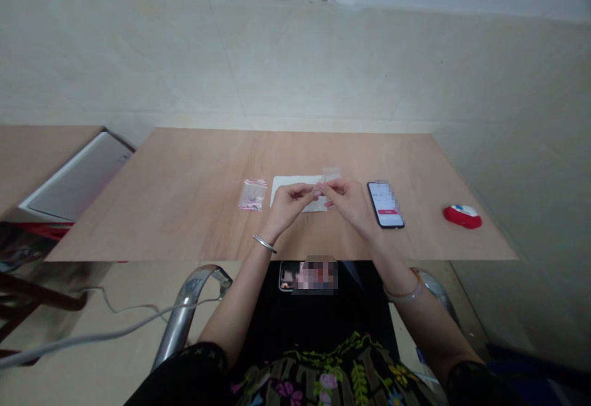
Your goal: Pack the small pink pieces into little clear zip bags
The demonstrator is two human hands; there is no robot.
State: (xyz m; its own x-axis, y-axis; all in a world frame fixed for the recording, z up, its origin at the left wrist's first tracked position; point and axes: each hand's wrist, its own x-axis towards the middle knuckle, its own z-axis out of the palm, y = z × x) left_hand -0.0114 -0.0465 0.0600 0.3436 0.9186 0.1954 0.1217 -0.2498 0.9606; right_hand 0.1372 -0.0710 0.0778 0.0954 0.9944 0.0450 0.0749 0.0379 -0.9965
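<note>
My left hand [289, 206] and my right hand [348, 203] meet above the middle of a light wooden table [184, 209], their fingertips pinched together. Between them they hold a small clear plastic bag [330, 175], which rises beyond my fingers; its contents cannot be made out. Under my hands lies a white sheet of paper or cloth [290, 189]. To the left is a small clear zip bag with pink contents [253, 195]. To the right lies a black smartphone [385, 204] with its screen lit.
A red and white computer mouse [462, 216] sits at the table's right. A white flat panel [76, 175] leans beside a second wooden surface at the left. Chrome chair arms [191, 307] and a white cable [106, 326] lie below the table's near edge. A wall stands behind.
</note>
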